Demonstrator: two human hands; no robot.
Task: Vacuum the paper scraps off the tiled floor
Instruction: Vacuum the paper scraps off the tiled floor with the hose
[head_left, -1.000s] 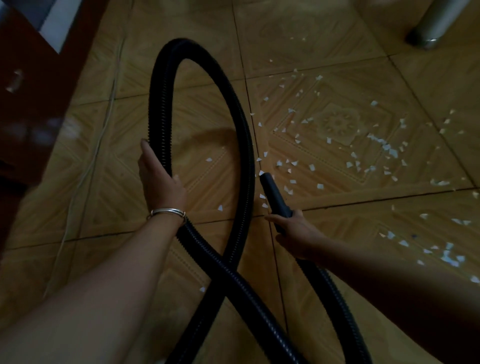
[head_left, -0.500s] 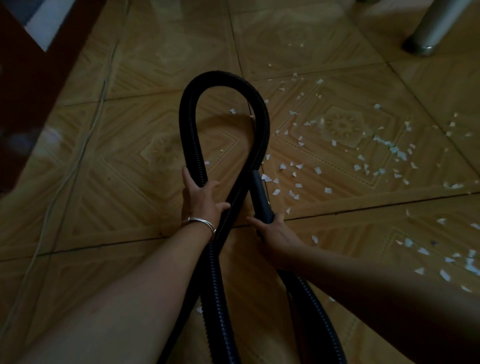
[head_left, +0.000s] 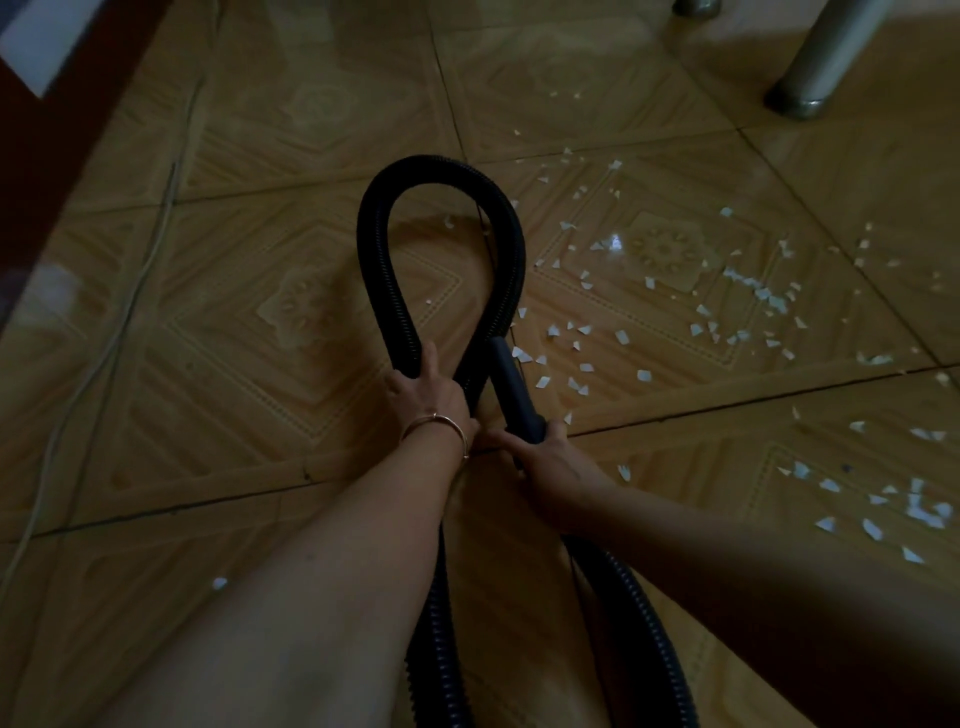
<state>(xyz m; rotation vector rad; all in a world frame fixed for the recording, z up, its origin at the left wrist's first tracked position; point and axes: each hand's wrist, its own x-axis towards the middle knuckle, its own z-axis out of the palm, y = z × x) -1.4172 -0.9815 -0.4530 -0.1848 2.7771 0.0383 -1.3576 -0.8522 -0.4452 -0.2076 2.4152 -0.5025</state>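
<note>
A black ribbed vacuum hose (head_left: 382, 270) lies in a narrow loop on the tan patterned tiled floor (head_left: 249, 312). My left hand (head_left: 423, 395), with a thin bangle at the wrist, grips the loop's left strand where the strands cross. My right hand (head_left: 553, 462) grips the smooth black nozzle tube (head_left: 511, 384), whose mouth points away from me at floor level. Several white paper scraps (head_left: 644, 375) lie just right of the nozzle, and more scraps (head_left: 924, 514) are spread at the right edge.
A metal furniture leg (head_left: 815, 62) stands at the top right, with another leg's foot (head_left: 693, 6) at the top edge. A pale cable (head_left: 140, 291) runs along the floor on the left beside dark red-brown furniture (head_left: 57, 171). One scrap (head_left: 220, 583) lies near my left forearm.
The hose loop has shrunk and dropped flatter to the floor. My left hand slid inward along the hose toward my right hand, and its fingers have closed round the strand.
</note>
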